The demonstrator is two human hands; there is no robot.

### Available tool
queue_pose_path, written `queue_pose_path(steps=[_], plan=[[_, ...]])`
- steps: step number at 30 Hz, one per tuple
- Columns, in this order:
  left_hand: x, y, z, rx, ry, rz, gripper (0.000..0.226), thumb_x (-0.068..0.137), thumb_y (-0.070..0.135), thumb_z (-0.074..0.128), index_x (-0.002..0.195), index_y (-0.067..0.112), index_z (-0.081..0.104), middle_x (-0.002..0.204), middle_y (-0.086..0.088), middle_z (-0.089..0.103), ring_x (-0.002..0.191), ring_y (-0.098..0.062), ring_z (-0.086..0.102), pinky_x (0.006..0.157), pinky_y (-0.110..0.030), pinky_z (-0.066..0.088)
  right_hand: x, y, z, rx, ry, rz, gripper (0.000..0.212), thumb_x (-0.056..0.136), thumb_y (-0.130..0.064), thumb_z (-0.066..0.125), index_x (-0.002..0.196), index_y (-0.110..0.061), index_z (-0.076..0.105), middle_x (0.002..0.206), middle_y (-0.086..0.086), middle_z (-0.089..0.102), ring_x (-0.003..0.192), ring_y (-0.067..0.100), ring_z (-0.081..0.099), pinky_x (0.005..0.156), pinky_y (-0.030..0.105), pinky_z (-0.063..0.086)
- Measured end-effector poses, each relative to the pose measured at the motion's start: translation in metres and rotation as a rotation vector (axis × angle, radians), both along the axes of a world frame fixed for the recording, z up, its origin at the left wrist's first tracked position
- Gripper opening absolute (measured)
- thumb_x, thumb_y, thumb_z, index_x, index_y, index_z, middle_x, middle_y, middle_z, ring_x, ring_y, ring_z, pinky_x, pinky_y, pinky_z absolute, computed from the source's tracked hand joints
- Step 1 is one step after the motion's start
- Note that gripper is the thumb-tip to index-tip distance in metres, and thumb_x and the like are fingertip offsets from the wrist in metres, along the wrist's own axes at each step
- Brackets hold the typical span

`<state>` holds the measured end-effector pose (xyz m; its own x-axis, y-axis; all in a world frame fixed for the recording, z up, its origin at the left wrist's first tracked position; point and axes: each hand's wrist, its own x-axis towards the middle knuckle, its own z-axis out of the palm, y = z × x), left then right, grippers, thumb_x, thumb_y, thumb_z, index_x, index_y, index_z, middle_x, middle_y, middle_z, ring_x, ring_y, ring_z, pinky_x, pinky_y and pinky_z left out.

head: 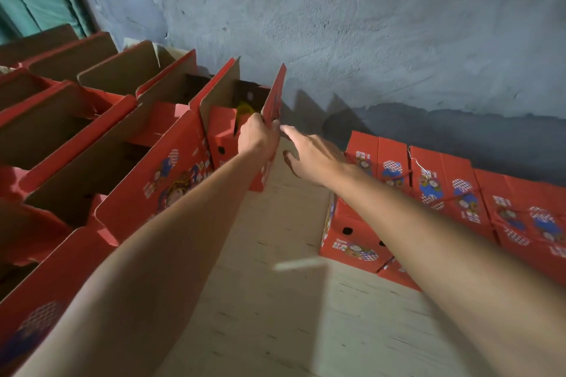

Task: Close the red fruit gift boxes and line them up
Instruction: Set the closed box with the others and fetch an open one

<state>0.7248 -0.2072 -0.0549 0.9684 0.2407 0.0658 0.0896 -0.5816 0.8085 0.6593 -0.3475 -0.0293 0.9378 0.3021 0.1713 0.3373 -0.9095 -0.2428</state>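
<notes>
Closing step: left hand (257, 138) grips far open box's flap (274, 95); right hand (309, 159) spread, empty, reaching. Next, fold flap down.

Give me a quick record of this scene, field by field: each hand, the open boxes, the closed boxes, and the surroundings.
left hand: grips the raised flap of the farthest open box
right hand: open, fingers spread, beside that flap, holding nothing
open boxes: red, flaps up, in rows on the left
closed boxes: red, lined up on the right along the wall
floor: pale boards between the two groups
</notes>
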Motion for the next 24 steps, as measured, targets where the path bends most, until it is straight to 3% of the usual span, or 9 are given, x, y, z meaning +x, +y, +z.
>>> queue_pose_path(steps=[2, 5, 8, 10, 15, 20, 24], plan=[[0.008, -0.004, -0.004, -0.032, -0.039, 0.015, 0.026, 0.105, 0.036, 0.053, 0.108, 0.013, 0.065, 0.098, 0.0, 0.066, 0.074, -0.014, 0.063, 0.058, -0.022, 0.046, 0.001, -0.003, -0.005, 0.006, 0.032, -0.028, 0.057, 0.102, -0.031, 0.053, 0.156, -0.03, 0.033, 0.137, 0.012, 0.065, 0.112, 0.037, 0.066, 0.075, 0.035, 0.048], [0.011, -0.005, -0.007, -0.014, -0.092, 0.053, 0.027, 0.109, 0.03, 0.046, 0.093, 0.014, 0.062, 0.093, -0.001, 0.066, 0.064, -0.005, 0.058, 0.051, -0.017, 0.039, -0.003, -0.007, -0.012, 0.039, 0.057, -0.081, 0.052, 0.102, -0.032, 0.052, 0.152, -0.028, 0.04, 0.134, 0.006, 0.067, 0.111, 0.035, 0.066, 0.079, 0.037, 0.054], [0.001, -0.001, -0.004, -0.024, -0.084, 0.07, 0.031, 0.107, 0.025, 0.046, 0.094, 0.007, 0.068, 0.101, -0.009, 0.071, 0.076, -0.02, 0.067, 0.062, -0.027, 0.054, -0.01, -0.012, -0.016, 0.047, 0.076, -0.132, 0.049, 0.102, -0.034, 0.052, 0.15, -0.028, 0.042, 0.134, 0.002, 0.067, 0.112, 0.032, 0.066, 0.072, 0.033, 0.047], [-0.014, 0.001, 0.0, -0.043, -0.065, 0.086, 0.034, 0.106, 0.024, 0.046, 0.099, 0.002, 0.071, 0.104, -0.015, 0.073, 0.083, -0.029, 0.07, 0.073, -0.037, 0.061, -0.018, -0.016, -0.012, 0.063, 0.12, -0.162, 0.052, 0.102, -0.034, 0.052, 0.152, -0.029, 0.041, 0.139, 0.002, 0.064, 0.117, 0.031, 0.064, 0.079, 0.035, 0.049], [-0.075, -0.001, 0.009, -0.093, 0.024, 0.087, 0.034, 0.103, 0.024, 0.047, 0.104, 0.001, 0.071, 0.108, -0.018, 0.071, 0.095, -0.037, 0.069, 0.087, -0.047, 0.06, -0.055, -0.015, 0.01, 0.182, 0.226, -0.192, 0.049, 0.103, -0.032, 0.05, 0.151, -0.022, 0.044, 0.146, 0.002, 0.06, 0.12, 0.028, 0.063, 0.09, 0.037, 0.053], [-0.155, -0.005, 0.009, -0.12, 0.055, 0.062, 0.033, 0.103, 0.022, 0.046, 0.108, -0.002, 0.069, 0.109, -0.021, 0.072, 0.098, -0.039, 0.069, 0.09, -0.048, 0.059, -0.114, -0.004, 0.036, 0.254, 0.276, -0.212, 0.053, 0.104, -0.034, 0.048, 0.154, -0.02, 0.041, 0.147, 0.0, 0.06, 0.122, 0.027, 0.063, 0.1, 0.04, 0.053], [-0.228, -0.003, 0.011, -0.112, 0.071, 0.044, 0.032, 0.104, 0.022, 0.046, 0.1, 0.0, 0.069, 0.1, -0.019, 0.072, 0.093, -0.039, 0.069, 0.082, -0.043, 0.057, -0.169, 0.009, 0.053, 0.239, 0.27, -0.163, 0.051, 0.103, -0.023, 0.049, 0.154, -0.02, 0.042, 0.147, 0.002, 0.06, 0.123, 0.029, 0.063, 0.104, 0.042, 0.05]])
